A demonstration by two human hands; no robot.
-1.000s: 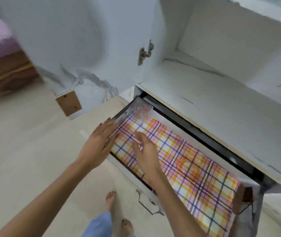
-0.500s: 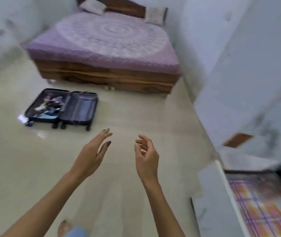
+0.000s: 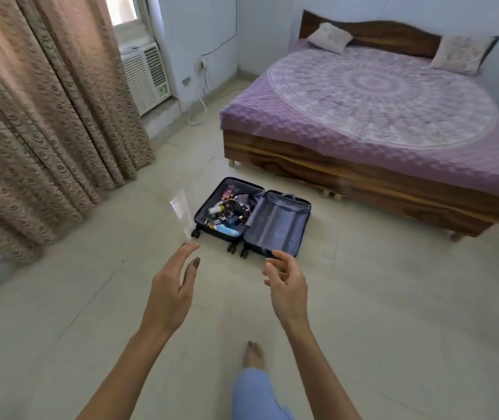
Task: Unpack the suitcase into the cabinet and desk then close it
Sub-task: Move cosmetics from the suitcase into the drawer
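Both hands, left (image 3: 171, 294) and right (image 3: 287, 286), empty with fingers loose; open dark fabric-lined suitcase (image 3: 252, 218) on the floor just beyond them.

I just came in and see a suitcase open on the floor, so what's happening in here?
A person is partway through unpacking. Both hands, the left hand and the right hand, are empty and raised in front of them, fingers loosely open, as they face the suitcase. It lies open flat on the floor near the bed. Its left half holds a jumble of small items; the right half looks empty. Nothing is being held.
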